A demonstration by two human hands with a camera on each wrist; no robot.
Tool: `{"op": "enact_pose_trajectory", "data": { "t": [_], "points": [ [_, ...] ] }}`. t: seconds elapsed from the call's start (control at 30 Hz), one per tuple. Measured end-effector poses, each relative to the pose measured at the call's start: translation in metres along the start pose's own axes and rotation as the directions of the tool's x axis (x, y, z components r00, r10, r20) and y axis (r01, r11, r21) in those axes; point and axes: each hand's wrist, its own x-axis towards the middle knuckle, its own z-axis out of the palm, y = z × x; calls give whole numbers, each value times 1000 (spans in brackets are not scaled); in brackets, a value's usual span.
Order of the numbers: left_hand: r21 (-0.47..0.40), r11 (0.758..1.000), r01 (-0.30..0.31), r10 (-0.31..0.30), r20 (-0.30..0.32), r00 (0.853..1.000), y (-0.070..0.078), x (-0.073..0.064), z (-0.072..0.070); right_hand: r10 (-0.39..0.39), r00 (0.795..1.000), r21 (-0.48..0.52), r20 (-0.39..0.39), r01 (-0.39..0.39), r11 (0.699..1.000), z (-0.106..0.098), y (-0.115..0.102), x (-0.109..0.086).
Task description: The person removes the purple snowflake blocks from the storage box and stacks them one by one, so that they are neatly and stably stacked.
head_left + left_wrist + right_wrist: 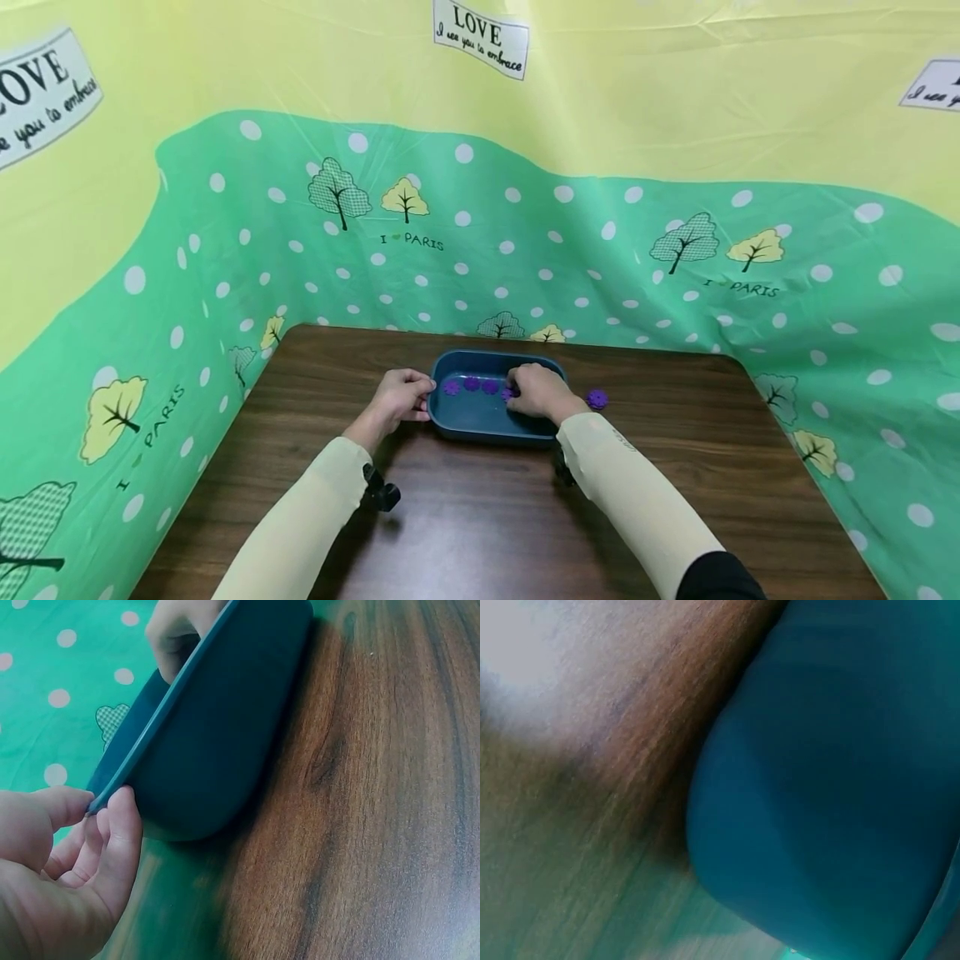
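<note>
Left hand (401, 395): you pinch the tray (472, 417).
Right hand (538, 390): inside, at a purple piece (507, 394); grip can't be told.
Table (465, 508): tray near far edge.
Cloth (600, 242): "LOVE I see you to embrace," "I PARIS."

A yellow-and-green printed sheet (540, 225) (fabric, it seems) hangs behind a dark wood-grain table (480, 525) catching pale glare (517, 649).
</note>
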Motion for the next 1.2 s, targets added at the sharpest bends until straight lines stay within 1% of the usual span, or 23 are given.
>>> {"op": "enact_pose_trajectory", "data": {
  "t": [0.17,0.47,0.7,0.87,1.0,1.2],
  "points": [
    [-4,1000,-2,2,2,1000,1,-1,0,-20,999,31,-33,21,999,-2,3,-4],
    [-6,1000,-1,1,8,1000,3,-1,0,-81,994,45,-70,84,995,-10,7,-11],
    [-18,1000,-1,2,7,1000,1,-1,1,-111,990,60,-87,117,991,-20,12,-17],
    [-19,1000,-2,2,12,1000,0,-1,2,-121,986,79,-117,130,988,-29,16,-25],
    [-22,1000,3,-3,10,1000,-1,-2,1,-136,980,97,-147,151,984,-36,22,-31],
    [-36,999,7,-6,4,1000,-3,-2,2,-144,970,168,-194,177,970,-43,37,-43]
  ]
}}
